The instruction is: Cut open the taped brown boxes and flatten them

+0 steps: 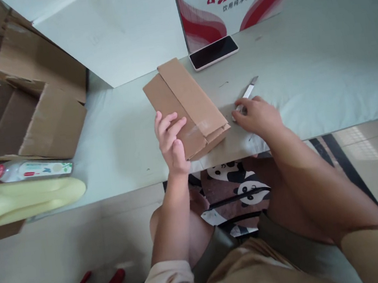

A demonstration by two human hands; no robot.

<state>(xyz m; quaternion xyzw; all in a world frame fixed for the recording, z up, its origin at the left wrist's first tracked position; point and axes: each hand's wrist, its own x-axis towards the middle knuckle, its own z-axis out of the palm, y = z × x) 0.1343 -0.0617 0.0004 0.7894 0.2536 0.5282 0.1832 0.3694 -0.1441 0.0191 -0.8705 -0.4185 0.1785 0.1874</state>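
A small brown cardboard box (187, 107) lies at an angle near the front edge of the pale green cloth-covered table. My left hand (172, 143) rests against its left side, with the fingers spread over the top face. To the right of the box, my right hand (258, 116) has its fingers closed around the handle of a white utility knife (249, 89). The knife's blade end points away from me and lies close to the cloth.
A black-screened phone (214, 53) lies behind the box, before a red-and-white carton (234, 10) and a large white box (108, 31). At left are an open cardboard box (56, 117), a plastic bottle (42, 168) and a pale yellow object (29, 199).
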